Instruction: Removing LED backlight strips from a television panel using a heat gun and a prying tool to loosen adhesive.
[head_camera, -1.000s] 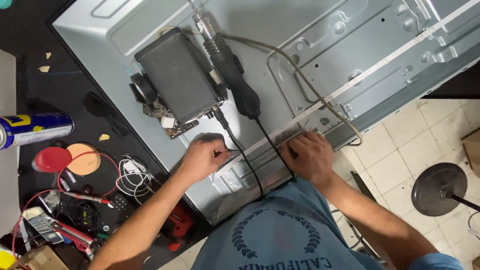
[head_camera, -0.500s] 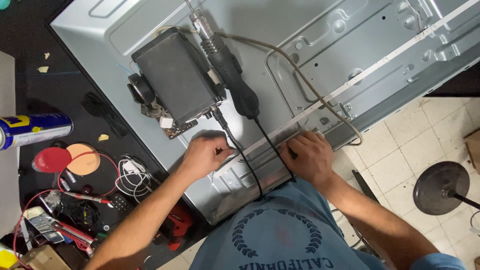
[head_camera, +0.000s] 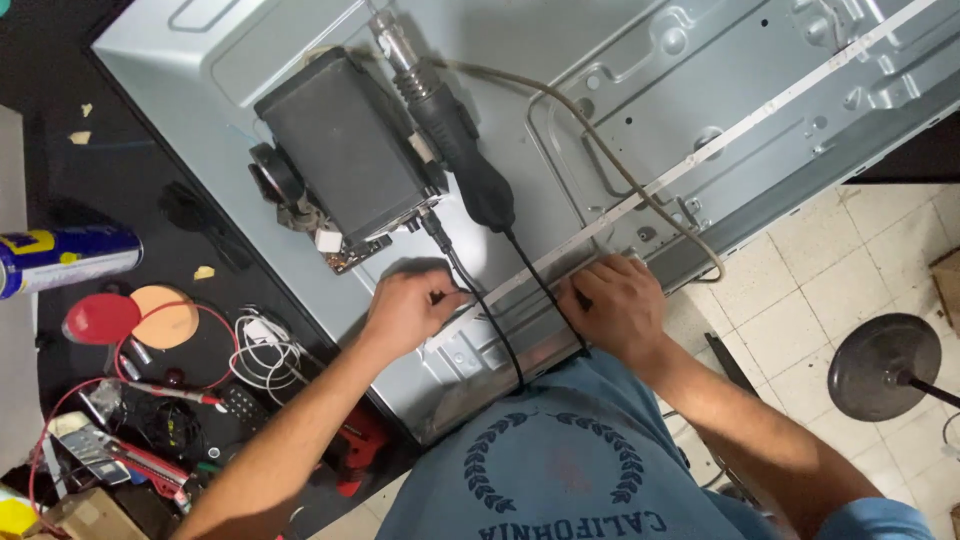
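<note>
Chassis panel (head_camera: 620, 90): pressed sheet metal, pale grey, smooth satin finish. Light strip (head_camera: 700, 160): thin, white, matt. Hot-air tool (head_camera: 455, 135): black matt plastic, bare metal nozzle. Desk (head_camera: 120, 170): black, matt. Floor tiles (head_camera: 860, 260): pale ceramic, slightly glossy.

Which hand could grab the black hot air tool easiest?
Probably the left hand: it rests just below the hot air tool's handle, near its black cord. The right hand sits farther away, on the white strip.
</note>
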